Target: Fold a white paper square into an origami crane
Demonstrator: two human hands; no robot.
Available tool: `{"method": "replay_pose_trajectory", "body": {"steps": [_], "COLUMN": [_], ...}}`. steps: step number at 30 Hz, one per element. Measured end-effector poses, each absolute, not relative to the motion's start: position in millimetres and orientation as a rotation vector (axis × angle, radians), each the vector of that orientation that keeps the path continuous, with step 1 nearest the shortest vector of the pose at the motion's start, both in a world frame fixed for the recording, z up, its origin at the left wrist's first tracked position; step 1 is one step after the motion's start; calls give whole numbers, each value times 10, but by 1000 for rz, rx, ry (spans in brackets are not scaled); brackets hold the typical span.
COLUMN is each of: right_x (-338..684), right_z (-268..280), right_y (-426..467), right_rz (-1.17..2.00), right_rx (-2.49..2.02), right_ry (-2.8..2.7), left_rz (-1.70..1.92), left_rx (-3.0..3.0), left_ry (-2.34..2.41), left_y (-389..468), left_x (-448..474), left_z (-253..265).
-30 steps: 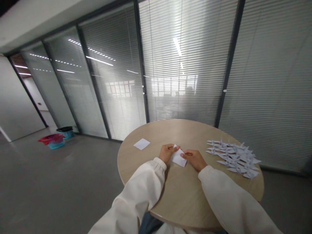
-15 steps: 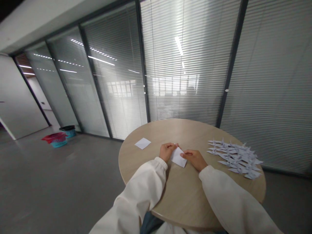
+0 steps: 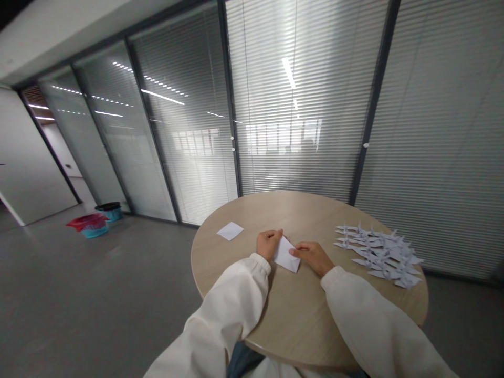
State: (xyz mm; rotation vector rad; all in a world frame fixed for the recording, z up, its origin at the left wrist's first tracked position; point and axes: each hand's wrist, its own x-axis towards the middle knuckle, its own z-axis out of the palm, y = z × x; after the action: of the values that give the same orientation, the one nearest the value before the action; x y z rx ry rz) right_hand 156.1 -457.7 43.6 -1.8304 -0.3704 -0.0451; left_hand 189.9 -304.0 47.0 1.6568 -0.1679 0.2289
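Both hands are pinching one folded white paper flat on the round table: left hand curled on its left edge, right hand fingers closed on the right edge. Paper cranes lie well right of the right hand; a blank sheet sits left of the left.

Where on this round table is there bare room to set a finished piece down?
Bare patches: the far table top beyond both hands, and the near edge between the sleeves. Also between the spare paper square and left hand. Crowded: the right side under the paper cranes, and the middle, where right hand presses the folded paper.
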Motion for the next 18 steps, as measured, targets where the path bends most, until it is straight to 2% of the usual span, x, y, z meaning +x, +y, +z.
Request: {"method": "replay_pose_trajectory", "body": {"steps": [18], "right_x": [1634], "right_z": [379], "right_y": [-4640], "right_rz": [-36], "right_rx": [-1821], "right_ry": [-325], "left_rz": [86], "left_rx": [1706], "left_ry": [-308], "left_y": [-3052], "left_x": [1943], "left_z": [420]}}
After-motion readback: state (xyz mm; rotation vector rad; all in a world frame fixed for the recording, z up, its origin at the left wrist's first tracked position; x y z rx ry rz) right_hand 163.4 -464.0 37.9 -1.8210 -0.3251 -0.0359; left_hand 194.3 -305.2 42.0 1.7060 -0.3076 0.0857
